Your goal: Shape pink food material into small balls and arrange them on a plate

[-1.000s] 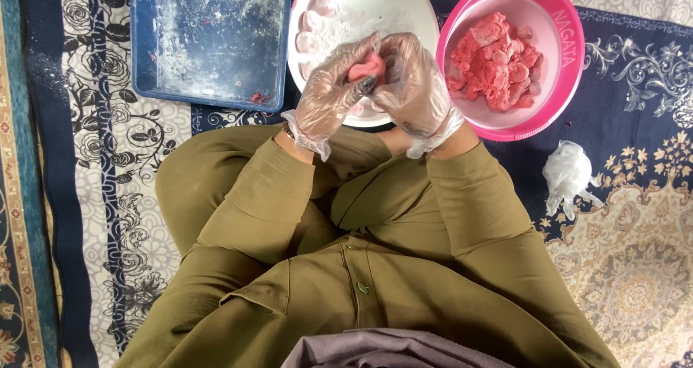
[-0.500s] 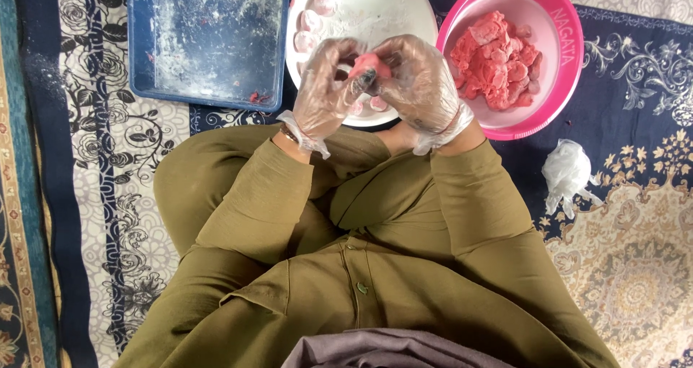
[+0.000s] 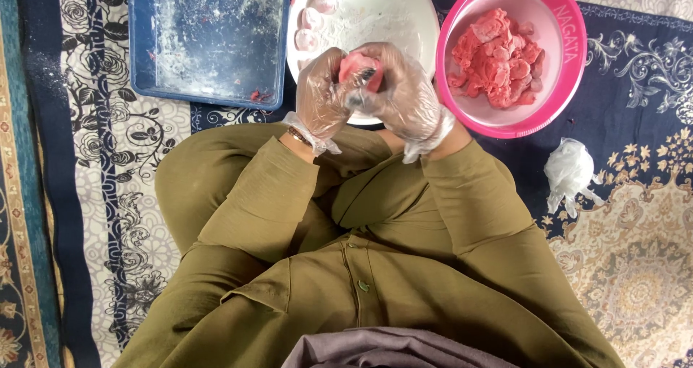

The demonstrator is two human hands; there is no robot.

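both gloved hands [image 3: 372, 93] pinch a pink dough piece [image 3: 355, 65].

Pink bowl [image 3: 563, 86] and white plate [image 3: 404, 21] crowd the hands; rug [image 3: 635, 281] rightward open.

Home floor: patterned carpet [image 3: 635, 281], pink dough bowl [image 3: 556, 86].

One blue tray [image 3: 209, 43], one pink bowl [image 3: 570, 57], one white plate [image 3: 404, 14], perhaps three floured pieces [image 3: 312, 20]
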